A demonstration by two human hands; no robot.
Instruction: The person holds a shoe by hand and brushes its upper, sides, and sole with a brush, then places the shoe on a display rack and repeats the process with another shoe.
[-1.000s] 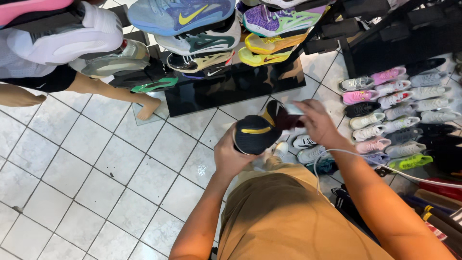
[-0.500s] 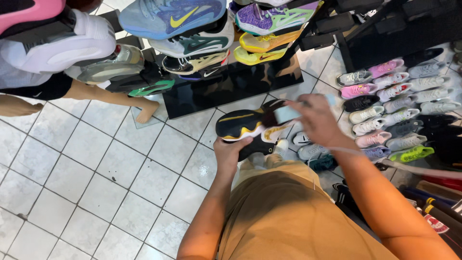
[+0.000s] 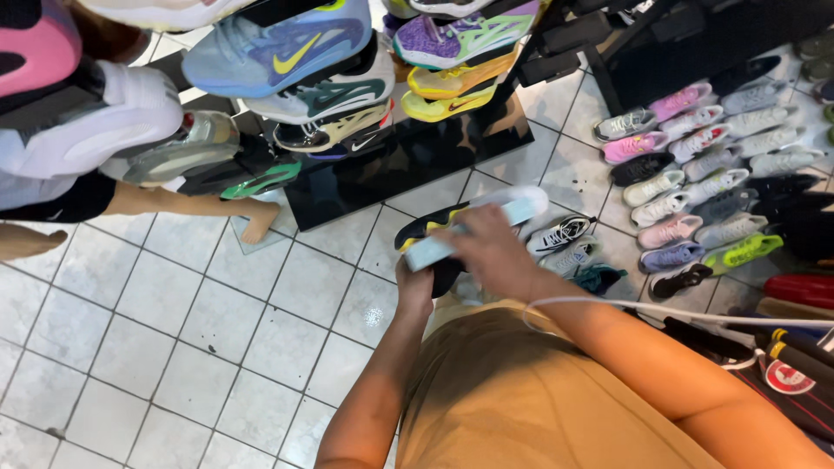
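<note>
Floor: white tiled floor (image 3: 174,347), open at left; shoe rows (image 3: 695,174) crowd the right edge.
Left hand (image 3: 415,291): grasps black-and-yellow sneaker (image 3: 426,227) from below.
Right hand (image 3: 491,252): clasps pale insole (image 3: 486,221) over sneaker.

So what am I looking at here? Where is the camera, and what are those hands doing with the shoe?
There is no machine: the camera sits on a person's head and looks down past their tan shirt. The left hand holds a black and yellow shoe from beneath. The right hand lies across a pale blue insole on top of it. On the tiled floor to the right stand rows of small shoes. Larger sneakers hang on a display above. Another person's foot shows at left.
</note>
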